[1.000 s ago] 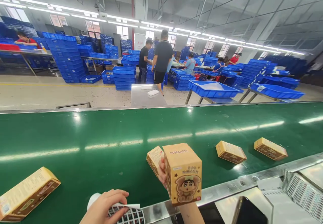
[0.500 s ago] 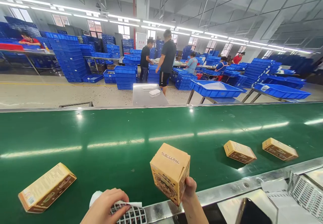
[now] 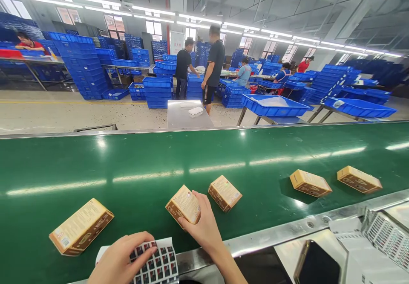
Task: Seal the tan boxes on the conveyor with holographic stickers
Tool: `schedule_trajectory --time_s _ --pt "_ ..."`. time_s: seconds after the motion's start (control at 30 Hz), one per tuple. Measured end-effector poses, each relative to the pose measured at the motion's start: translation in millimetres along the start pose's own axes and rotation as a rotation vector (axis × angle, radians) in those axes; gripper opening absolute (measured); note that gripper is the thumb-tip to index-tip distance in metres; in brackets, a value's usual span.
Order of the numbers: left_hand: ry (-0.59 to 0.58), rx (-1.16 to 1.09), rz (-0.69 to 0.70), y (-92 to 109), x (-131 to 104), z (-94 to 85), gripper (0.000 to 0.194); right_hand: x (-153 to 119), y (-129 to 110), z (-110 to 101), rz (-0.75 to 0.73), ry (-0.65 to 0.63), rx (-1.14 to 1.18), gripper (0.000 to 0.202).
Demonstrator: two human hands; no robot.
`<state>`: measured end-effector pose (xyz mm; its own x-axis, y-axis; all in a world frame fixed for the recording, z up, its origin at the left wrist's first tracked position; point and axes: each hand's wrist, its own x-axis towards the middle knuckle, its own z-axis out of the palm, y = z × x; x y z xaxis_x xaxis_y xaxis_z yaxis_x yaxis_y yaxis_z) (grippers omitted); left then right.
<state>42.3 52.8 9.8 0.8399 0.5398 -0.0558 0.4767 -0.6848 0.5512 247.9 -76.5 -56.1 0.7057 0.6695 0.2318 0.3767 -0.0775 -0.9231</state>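
Note:
My right hand (image 3: 204, 220) is closed around a small tan-and-brown carton (image 3: 183, 204) at the green belt's near middle. Printed text covers the carton's upper face, and my fingers hide its right end. Just right of that hand lies a similar carton (image 3: 225, 193), apart from the fingers. My left hand (image 3: 128, 254) pinches a curled sheet of stickers (image 3: 156, 260), printed with rows of small dark pictures, above the belt's near metal edge. Farther left, another carton (image 3: 81, 227) lies tilted across the belt.
Two more cartons (image 3: 310, 183) (image 3: 359, 179) lie on the green conveyor belt (image 3: 140, 156) at right. A phone (image 3: 318, 262) and more sticker sheets (image 3: 391, 241) rest by the near rail. Beyond the belt are blue trays (image 3: 275, 105), a metal table (image 3: 188, 120) and several people.
The upright carton in my right hand is no longer raised. That hand now grips a carton lower and farther left, with another beside it. The sticker sheet tilted up; the left carton shifted right.

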Motion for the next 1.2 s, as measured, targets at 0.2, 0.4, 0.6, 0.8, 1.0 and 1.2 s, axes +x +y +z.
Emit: schedule_trajectory --time_s 0.2,0.4,0.6,0.8,1.0,1.2 --pt "-0.098 -0.049 -0.04 13 0 -0.5 0.021 -4 2 -4 0.039 0.007 0.132 0.078" --pt "-0.112 -0.159 -0.03 24 6 -4.0 0.047 -5 5 -12 0.088 -0.13 0.392 0.071" --pt "-0.085 -0.155 -0.121 26 7 2.6 0.038 -6 -8 -8 0.099 -0.33 0.679 0.078" --pt "-0.068 -0.062 -0.154 28 5 5.9 0.064 -7 -16 -3 0.049 -0.351 0.615 0.077" --pt "-0.059 -0.216 -0.137 35 0 5.9 0.079 -16 -4 -13 0.107 -0.444 0.662 0.082" --pt "-0.071 -0.261 -0.149 43 0 6.5 0.079 -18 -1 -21 0.15 -0.494 0.671 0.084"
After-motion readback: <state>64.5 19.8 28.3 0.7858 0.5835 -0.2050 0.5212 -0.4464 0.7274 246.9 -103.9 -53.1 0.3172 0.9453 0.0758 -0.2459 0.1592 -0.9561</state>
